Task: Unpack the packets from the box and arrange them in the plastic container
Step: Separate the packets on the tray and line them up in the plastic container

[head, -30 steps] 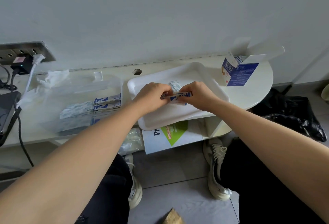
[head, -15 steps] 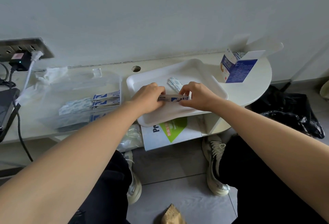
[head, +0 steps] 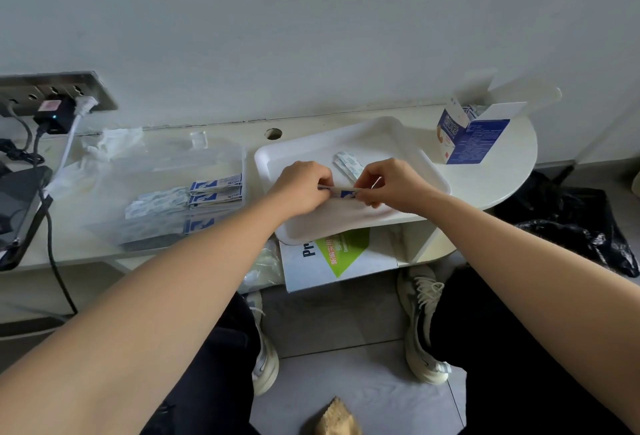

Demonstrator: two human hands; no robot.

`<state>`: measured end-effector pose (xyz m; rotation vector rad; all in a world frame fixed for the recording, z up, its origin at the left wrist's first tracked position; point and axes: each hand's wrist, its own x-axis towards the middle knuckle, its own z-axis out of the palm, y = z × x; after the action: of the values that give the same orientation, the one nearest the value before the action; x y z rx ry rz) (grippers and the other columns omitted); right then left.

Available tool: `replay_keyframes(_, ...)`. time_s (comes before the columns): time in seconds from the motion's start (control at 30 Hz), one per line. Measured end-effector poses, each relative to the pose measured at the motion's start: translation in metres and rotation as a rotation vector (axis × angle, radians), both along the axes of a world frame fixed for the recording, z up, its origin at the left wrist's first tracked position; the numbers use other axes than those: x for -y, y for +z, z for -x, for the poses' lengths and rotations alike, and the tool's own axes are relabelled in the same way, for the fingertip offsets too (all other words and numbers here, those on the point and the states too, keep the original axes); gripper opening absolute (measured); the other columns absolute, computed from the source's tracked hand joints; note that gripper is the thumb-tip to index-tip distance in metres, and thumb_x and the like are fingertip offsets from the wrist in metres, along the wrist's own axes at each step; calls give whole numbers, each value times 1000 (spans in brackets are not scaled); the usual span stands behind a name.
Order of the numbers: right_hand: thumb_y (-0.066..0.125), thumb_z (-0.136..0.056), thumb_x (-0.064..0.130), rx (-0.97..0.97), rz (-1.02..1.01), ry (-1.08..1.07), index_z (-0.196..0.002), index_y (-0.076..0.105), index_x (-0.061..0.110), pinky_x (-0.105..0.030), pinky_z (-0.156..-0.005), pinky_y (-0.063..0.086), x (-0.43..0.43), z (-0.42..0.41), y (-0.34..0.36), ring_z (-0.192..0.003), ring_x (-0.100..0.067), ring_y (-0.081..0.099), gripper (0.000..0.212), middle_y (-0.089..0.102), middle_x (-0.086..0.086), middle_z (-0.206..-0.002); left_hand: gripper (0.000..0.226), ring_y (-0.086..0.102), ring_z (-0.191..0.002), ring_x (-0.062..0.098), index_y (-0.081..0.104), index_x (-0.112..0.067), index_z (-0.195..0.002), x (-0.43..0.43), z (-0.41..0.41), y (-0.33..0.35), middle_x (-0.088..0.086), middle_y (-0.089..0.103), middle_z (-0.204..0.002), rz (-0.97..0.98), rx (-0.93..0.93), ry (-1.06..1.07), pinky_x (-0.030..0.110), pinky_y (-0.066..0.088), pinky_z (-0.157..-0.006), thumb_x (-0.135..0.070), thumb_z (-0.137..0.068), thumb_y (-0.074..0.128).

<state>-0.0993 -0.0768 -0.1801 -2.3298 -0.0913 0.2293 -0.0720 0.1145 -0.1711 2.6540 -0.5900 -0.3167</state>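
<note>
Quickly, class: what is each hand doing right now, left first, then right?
Left hand: pinches one end of the packet.
Right hand: pinches the other end of the same packet.

Small home or office corner here: a narrow cream desk with a rounded end [head: 498, 171] set against a plain white wall [head: 311, 19], a steel socket panel [head: 34, 90] holding a black charger [head: 53, 118] upper left, grey floor tiles [head: 346, 330] below.

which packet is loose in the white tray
The blue-printed packet lying behind the left hand and right hand; they pinch the edge-on packet, other packets sit in the clear container.
</note>
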Motion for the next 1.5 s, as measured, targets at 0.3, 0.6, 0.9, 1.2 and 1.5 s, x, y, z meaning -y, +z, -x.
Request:
replay_keyframes(0.3, 79, -75, 14, 24, -283, -70, -74, 70, 15, -26, -68, 51, -11, -12, 33, -65, -11, 60, 9, 72, -11, -81, 9, 62, -46, 9, 58, -25, -81, -33, 2, 48, -15, 73, -74, 143, -91, 53, 27, 49, -65, -21, -88, 56)
replay_keyframes(0.6, 77, -75, 5, 11, -502, 38, -79, 69, 6, -20, -55, 44, -86, -20, 57, -56, -10, 55, 9, 67, -13, -74, 25, 53, -63, 17, 74, -14, -85, -113, 9, 72, 0, 63, -70, 313, 13, 236, 29, 41, -60, -37, -86, 65)
replay_keyframes(0.9, 80, -74, 14, -78, -366, 10, -87, 73, 7, -12, -47, 36, -149, -28, 49, -55, -8, 52, 16, 67, -4, -67, 14, 64, -86, 9, 77, -23, -97, -157, 10, 59, -10, 72, -91, 219, 40, 278, 29, 52, -81, -23, -87, 68)
replay_keyframes(1.2, 80, -73, 15, -32, -309, 5, -82, 74, 11, -22, -59, 44, -165, -33, 48, -58, -10, 54, 12, 66, 0, -63, 18, 65, -93, 12, 75, -20, -103, -168, 2, 50, -6, 72, -98, 289, -69, 288, 33, 51, -90, -17, -89, 65)
replay_keyframes(1.5, 71, -82, 19, 58, -241, 44, -94, 73, 18, -25, -69, 49, -160, -30, 43, -67, -8, 54, 12, 66, 1, -84, 17, 62, -93, 17, 75, -24, -101, -162, -3, 32, -5, 71, -99, 44, -141, 409, 25, 44, -74, -26, -85, 70)
